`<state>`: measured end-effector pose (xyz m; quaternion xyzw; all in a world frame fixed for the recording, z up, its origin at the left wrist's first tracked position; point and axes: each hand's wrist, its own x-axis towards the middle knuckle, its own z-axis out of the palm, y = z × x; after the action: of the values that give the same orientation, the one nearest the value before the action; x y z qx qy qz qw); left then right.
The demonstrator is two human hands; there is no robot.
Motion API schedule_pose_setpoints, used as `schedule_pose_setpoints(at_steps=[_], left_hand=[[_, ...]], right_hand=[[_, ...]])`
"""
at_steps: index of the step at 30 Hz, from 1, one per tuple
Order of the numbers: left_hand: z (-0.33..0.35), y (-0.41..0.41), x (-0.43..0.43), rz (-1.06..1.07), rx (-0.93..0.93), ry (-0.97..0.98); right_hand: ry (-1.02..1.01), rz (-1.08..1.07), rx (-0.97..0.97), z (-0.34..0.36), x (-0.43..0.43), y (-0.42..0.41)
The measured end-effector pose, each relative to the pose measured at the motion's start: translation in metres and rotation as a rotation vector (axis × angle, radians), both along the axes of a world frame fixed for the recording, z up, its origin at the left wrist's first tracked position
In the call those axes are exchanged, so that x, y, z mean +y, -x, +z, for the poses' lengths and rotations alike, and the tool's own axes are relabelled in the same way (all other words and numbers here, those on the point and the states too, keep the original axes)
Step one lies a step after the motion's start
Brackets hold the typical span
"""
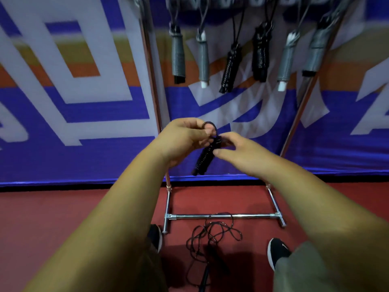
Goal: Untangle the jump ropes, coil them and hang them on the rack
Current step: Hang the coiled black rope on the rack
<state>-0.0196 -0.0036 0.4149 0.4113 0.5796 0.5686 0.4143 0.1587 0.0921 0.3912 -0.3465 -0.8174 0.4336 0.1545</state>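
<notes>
I've got the coiled rope (pixel 204 160) pinched in both hands just before the rack (pixel 223 216), left hand (pixel 185 140) on its top loop and right hand (pixel 237 151) at the wrap, so I judge hanging comes next: lifting that loop up to the top rail, while a tangled rope (pixel 212 234) waits on the floor (pixel 84 218).

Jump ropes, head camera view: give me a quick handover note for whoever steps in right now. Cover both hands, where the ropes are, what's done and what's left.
Left hand grips the small loop at the top of a coiled black rope. The right hand pinches the wrap just below it, in front of the rack.
Done: six bundles hang from the rack's top.
Left: finish the held coil and hang it. Then untangle, coil and hang the tangled black rope lying on the floor by the rack's base bar.
</notes>
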Motion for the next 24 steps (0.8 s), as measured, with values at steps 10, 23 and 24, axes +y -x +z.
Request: schedule_pose_setpoints(at_steps=[10, 23, 24], left_hand=[[0.131, 0.004, -0.012, 0.157, 0.229, -0.137], [0.207, 0.004, 0.020, 0.272, 0.145, -0.285], [0.211, 0.006, 0.024, 0.280, 0.152, -0.288]], right_hand=[[-0.096, -0.097, 0.352, 0.129, -0.008, 0.010], [-0.028, -0.179, 0.488, 0.212, 0.029, 0.040], [-0.040, -0.184, 0.485, 0.216, 0.033, 0.043]])
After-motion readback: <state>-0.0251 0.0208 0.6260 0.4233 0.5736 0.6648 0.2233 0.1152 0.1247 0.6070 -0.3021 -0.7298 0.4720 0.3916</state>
